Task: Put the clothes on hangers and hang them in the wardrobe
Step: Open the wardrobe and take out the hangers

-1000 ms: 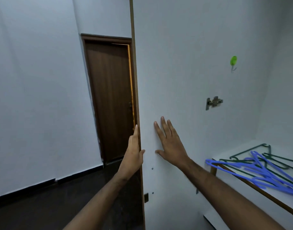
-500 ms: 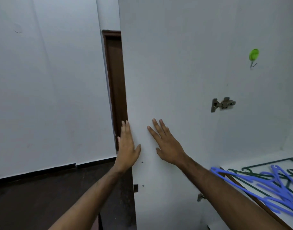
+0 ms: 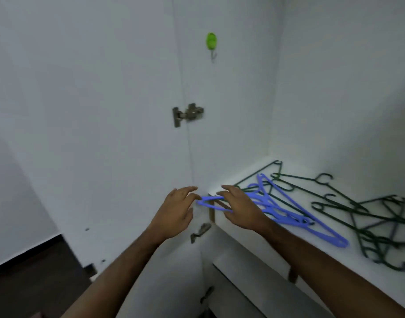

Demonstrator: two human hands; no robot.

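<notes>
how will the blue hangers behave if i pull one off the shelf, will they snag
The blue hangers look like thin moulded plastic, so probably light and fairly stiff. They lie stacked together and cross the dark green hangers, so pulling one will likely drag or snag others. One end overhangs the shelf edge, so it could tip off.

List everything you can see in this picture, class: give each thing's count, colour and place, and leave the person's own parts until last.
blue hangers: a few tangled, exact count unclear, blue, shelf front, ends past the edge
green hangers: several, dark green, on the shelf behind and right
shelf: one, white, right
wall hook: one, green, upper centre
hinges: two metal, door edge
wardrobe door: one, white, left
left hand: open, beside blue hangers
right hand: open, over blue hangers
</notes>
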